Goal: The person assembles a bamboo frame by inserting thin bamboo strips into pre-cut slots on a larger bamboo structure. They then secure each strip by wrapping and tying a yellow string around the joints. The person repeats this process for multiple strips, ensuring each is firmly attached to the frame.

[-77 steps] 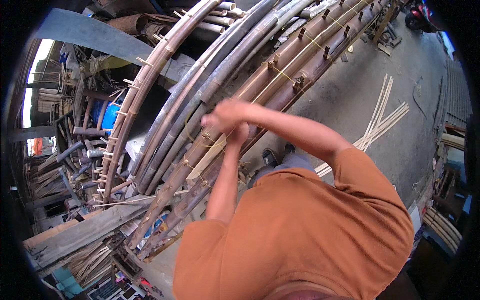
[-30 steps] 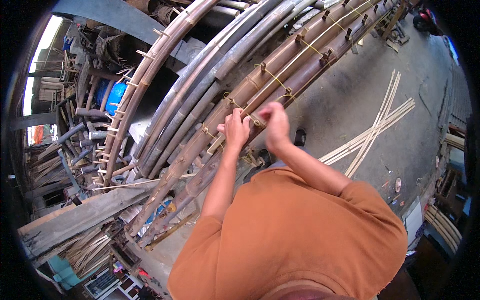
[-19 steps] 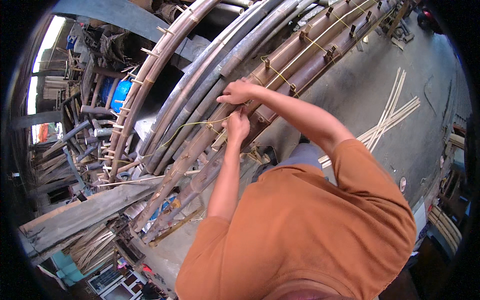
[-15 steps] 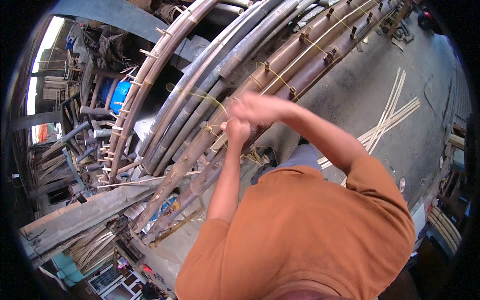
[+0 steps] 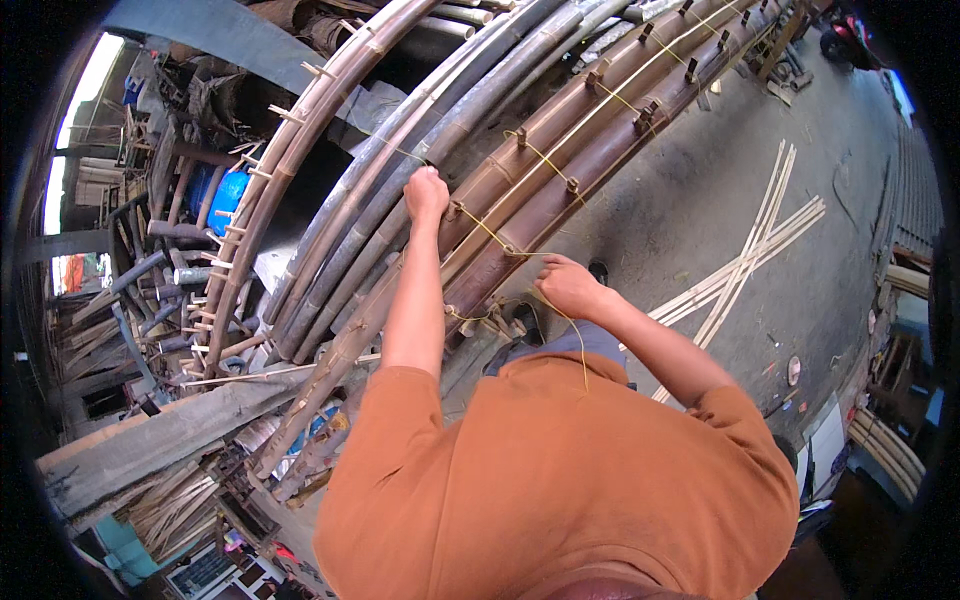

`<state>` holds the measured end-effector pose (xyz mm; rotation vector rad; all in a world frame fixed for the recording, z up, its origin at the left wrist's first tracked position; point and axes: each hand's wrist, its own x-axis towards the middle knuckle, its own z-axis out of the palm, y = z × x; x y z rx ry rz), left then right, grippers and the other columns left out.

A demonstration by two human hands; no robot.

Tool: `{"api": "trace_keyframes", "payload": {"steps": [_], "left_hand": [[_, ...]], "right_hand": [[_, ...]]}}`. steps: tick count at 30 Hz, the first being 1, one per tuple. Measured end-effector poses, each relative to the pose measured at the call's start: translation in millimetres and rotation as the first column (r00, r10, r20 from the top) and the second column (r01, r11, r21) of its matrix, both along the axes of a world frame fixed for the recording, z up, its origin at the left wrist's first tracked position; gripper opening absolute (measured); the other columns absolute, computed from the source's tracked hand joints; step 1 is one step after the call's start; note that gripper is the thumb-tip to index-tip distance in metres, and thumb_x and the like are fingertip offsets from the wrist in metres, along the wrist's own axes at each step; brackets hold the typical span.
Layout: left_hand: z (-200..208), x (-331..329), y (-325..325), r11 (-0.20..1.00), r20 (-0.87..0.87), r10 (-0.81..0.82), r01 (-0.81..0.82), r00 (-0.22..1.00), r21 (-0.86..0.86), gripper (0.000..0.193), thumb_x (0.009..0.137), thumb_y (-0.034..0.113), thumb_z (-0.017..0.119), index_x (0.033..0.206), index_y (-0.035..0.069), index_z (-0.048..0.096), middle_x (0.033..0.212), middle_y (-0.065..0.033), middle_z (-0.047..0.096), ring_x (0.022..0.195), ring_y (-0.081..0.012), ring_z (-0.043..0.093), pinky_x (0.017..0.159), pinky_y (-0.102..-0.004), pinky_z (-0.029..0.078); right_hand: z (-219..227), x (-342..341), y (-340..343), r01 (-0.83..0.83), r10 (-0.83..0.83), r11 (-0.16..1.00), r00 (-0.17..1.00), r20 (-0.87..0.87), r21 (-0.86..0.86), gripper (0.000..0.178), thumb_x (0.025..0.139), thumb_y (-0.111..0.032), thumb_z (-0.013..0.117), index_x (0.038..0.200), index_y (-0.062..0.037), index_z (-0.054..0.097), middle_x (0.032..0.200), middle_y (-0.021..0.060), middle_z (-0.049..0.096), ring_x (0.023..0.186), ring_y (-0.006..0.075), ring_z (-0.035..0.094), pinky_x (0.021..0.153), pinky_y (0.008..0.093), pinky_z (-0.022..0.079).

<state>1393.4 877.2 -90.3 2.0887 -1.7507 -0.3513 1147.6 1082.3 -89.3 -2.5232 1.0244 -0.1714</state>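
Note:
Two long brown bamboo poles (image 5: 505, 262) lie side by side, with short dark pegs (image 5: 572, 186) standing along them. Yellow cord (image 5: 482, 228) crosses from pole to pole around the pegs. My right hand (image 5: 572, 288), at the near side of the poles, is closed on the cord; a length stretches to a peg and a loose tail hangs over my shirt. Beyond the far pole, my left hand (image 5: 427, 195) is a fist, with a yellow strand coming out of its top. A small dark bit shows above that fist; what it is, I cannot make out.
Grey bamboo poles (image 5: 365, 225) lie beyond my left hand. Further left stands a curved pole pair (image 5: 270, 185) with pale pegs sticking out. Thin split bamboo strips (image 5: 745, 265) cross on the concrete floor at right. A concrete beam (image 5: 150, 440) is at lower left.
My hands were close together over the poles and are now apart. The left went up and left, the right down and right, drawing the cord tight. The view shifted slightly.

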Motion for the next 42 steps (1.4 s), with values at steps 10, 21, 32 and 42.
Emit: {"api": "trace_keyframes", "payload": {"steps": [10, 21, 32, 42], "left_hand": [[78, 89, 162, 0.986, 0.011, -0.099, 0.096, 0.995, 0.138, 0.031, 0.096, 0.024, 0.043, 0.093, 0.001, 0.063, 0.093, -0.0285, 0.064, 0.093, -0.0466, 0.061, 0.078, -0.0532, 0.048], [-4, 88, 212, 0.916, -0.209, -0.33, 0.258, 0.921, -0.308, 0.022, 0.096, 0.019, 0.05, 0.109, 0.004, 0.06, 0.103, -0.0216, 0.064, 0.096, -0.0397, 0.06, 0.085, -0.0475, 0.045], [2, 101, 207, 0.954, -0.366, -0.294, 0.293, 0.883, -0.059, 0.031, 0.099, 0.028, 0.046, 0.104, 0.004, 0.064, 0.095, -0.025, 0.065, 0.092, -0.045, 0.061, 0.077, -0.0481, 0.049], [74, 98, 89, 0.98, -0.507, -0.164, 0.083, 0.846, -0.179, 0.03, 0.101, 0.022, 0.048, 0.099, 0.001, 0.069, 0.072, -0.009, 0.066, 0.066, -0.0162, 0.063, 0.061, -0.0291, 0.049]], "right_hand": [[19, 122, 57, -0.354, -0.694, 0.36, 0.517, 0.501, 0.863, 0.022, 0.095, -0.016, 0.049, 0.108, -0.0041, 0.064, 0.094, 0.0088, 0.066, 0.089, 0.021, 0.063, 0.08, 0.0339, 0.051], [124, 253, -36, -0.069, -0.026, 0.933, 0.966, 0.258, 0.353, 0.056, 0.096, -0.052, 0.04, 0.091, -0.0044, 0.07, 0.1, 0.0159, 0.064, 0.093, 0.0257, 0.058, 0.082, 0.0417, 0.043], [107, 168, 1, -0.172, -0.154, 0.834, 0.841, 0.519, 0.525, 0.052, 0.099, -0.039, 0.051, 0.067, 0.0017, 0.053, 0.058, 0.0153, 0.052, 0.054, 0.0271, 0.043, 0.058, 0.0411, 0.043], [9, 144, 57, -0.004, -0.148, 0.958, 0.852, 0.503, 0.287, 0.048, 0.097, -0.038, 0.052, 0.072, 0.0015, 0.061, 0.07, 0.0248, 0.059, 0.067, 0.0455, 0.054, 0.063, 0.0501, 0.044]]}}
